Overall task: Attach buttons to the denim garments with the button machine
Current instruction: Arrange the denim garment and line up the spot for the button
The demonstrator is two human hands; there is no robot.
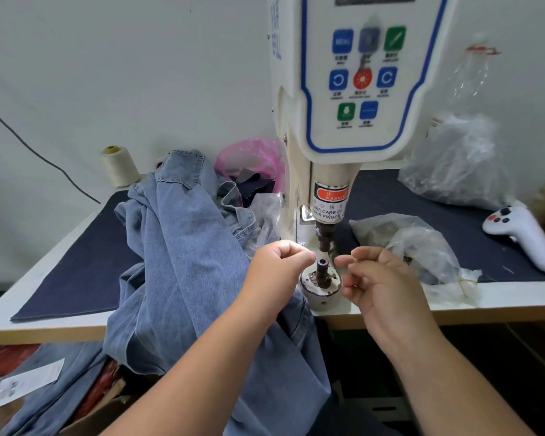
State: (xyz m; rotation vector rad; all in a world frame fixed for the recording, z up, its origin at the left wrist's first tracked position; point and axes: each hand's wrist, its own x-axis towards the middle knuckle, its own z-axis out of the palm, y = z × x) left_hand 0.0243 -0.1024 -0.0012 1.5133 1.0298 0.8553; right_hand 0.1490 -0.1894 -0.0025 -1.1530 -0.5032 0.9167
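Button machine (343, 89) lower die (322, 269) bare; left hand (277, 262) at 9 o'clock, right hand (381, 278) at 3, fingertips pinched, contents unclear. Loading step, likely; next: seat part, lay denim garment (183, 247).

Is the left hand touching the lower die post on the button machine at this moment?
Apart. The head view shows white machine base between the left hand's fingertips and the lower die post.
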